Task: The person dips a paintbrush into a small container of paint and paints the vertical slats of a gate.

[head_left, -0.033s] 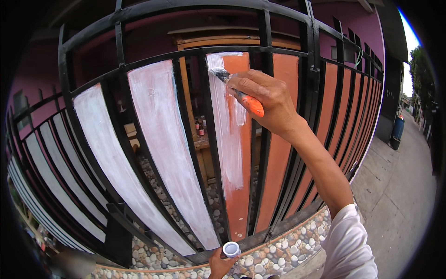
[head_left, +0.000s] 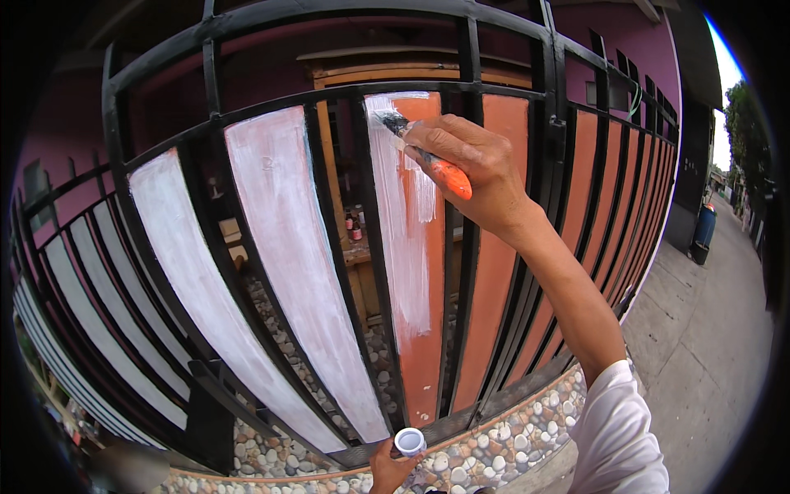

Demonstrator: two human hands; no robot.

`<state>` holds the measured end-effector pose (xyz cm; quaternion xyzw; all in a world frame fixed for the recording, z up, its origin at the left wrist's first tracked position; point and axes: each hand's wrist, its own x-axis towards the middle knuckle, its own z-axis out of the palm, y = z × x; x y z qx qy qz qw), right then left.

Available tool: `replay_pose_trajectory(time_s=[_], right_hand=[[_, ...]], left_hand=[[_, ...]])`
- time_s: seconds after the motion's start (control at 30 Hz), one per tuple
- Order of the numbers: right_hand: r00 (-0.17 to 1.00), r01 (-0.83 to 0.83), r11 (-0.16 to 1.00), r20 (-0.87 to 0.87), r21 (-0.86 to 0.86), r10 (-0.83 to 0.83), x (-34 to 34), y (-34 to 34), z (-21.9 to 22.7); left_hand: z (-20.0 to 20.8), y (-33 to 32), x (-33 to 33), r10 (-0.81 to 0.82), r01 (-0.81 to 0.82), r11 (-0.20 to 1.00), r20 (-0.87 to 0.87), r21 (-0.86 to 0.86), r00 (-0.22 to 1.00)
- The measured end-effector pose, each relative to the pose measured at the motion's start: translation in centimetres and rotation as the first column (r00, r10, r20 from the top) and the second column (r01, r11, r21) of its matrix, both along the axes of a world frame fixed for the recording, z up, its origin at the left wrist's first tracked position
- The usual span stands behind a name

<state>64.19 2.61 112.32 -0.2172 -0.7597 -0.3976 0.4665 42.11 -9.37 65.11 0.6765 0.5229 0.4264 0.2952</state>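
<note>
My right hand [head_left: 473,160] is closed around a paintbrush [head_left: 448,177] with an orange handle. Its dark bristles press on the upper left part of an orange fence slat [head_left: 418,370]. Streaky white paint covers much of that slat's left side, while orange still shows along its right side and bottom. Low in the view, my left hand [head_left: 392,467] grips a small white paint cup [head_left: 409,442] with pale paint inside, close to the foot of the slat. Two slats to the left, one white slat [head_left: 288,214] and another white slat [head_left: 193,239], are coated in white.
Black metal bars [head_left: 377,247] frame the slats. More orange slats [head_left: 500,214] stretch to the right. Pebbles [head_left: 494,449] line the fence's base. A concrete road [head_left: 699,329] with a blue barrel [head_left: 704,226] lies right. Small bottles [head_left: 355,227] stand behind the fence.
My right hand and the paintbrush have shifted very slightly, the bristles a little higher on the slat. My left hand and the paint cup look unmoved.
</note>
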Motion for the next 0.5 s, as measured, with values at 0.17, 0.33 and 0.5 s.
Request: replay_pose_trajectory(time_s=[0.17,0.33,0.5], right_hand=[[0.994,-0.108,0.991,-0.019,0.085,0.110,0.2,1.6,0.6],[0.999,-0.014,1.000,0.033,0.009,0.014,0.2,0.8,-4.0],[0.991,0.037,0.989,0.133,-0.146,-0.017,0.0,-0.8,-9.2]], left_hand=[[-0.1,0.2,0.0,-0.021,0.021,1.000,0.020,-0.006,1.000],[-0.1,0.1,0.2,-0.027,0.026,1.000,0.067,0.006,0.997],[-0.3,0.0,0.2,-0.029,0.030,0.999,0.056,-0.018,0.998]])
